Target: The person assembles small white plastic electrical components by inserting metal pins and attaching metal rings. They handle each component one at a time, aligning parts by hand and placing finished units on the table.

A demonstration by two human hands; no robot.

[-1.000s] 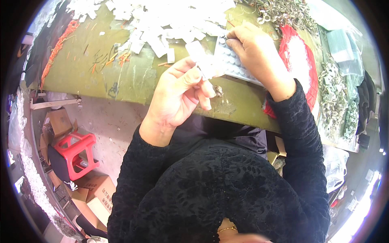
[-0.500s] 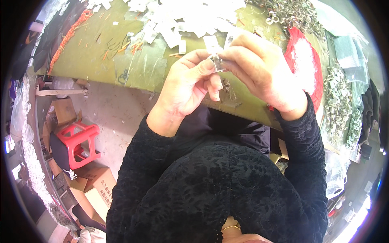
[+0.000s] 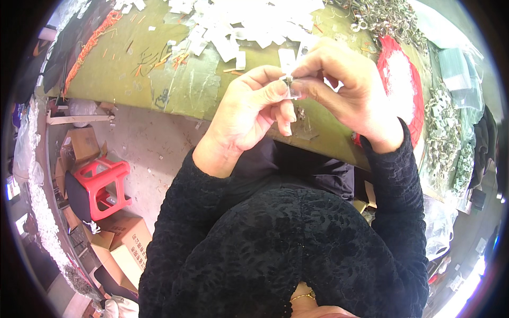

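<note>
My left hand [image 3: 246, 103] and my right hand [image 3: 350, 90] meet above the near edge of the table. Between the fingertips is a small clear piece [image 3: 292, 93] with a shiny part, too small to make out fully. A white tag [image 3: 287, 57] stands up from it, on the far side. The left thumb and forefinger pinch the piece from the left, the other left fingers curling below. From the right, my right thumb and forefinger close on it, and they partly hide it.
White tags [image 3: 228, 45] lie heaped at the back, near orange strings [image 3: 87, 50]. Metal pieces [image 3: 392, 24] pile at the back right, beside a red bag [image 3: 416, 100] with white contents. A red stool [image 3: 106, 183] and a cardboard box [image 3: 130, 249] stand at the left on the floor.
The piece and its tag have shifted slightly to the right with my fingertips. My right thumb has straightened and its fingers have turned a little; both hands keep their hold.
</note>
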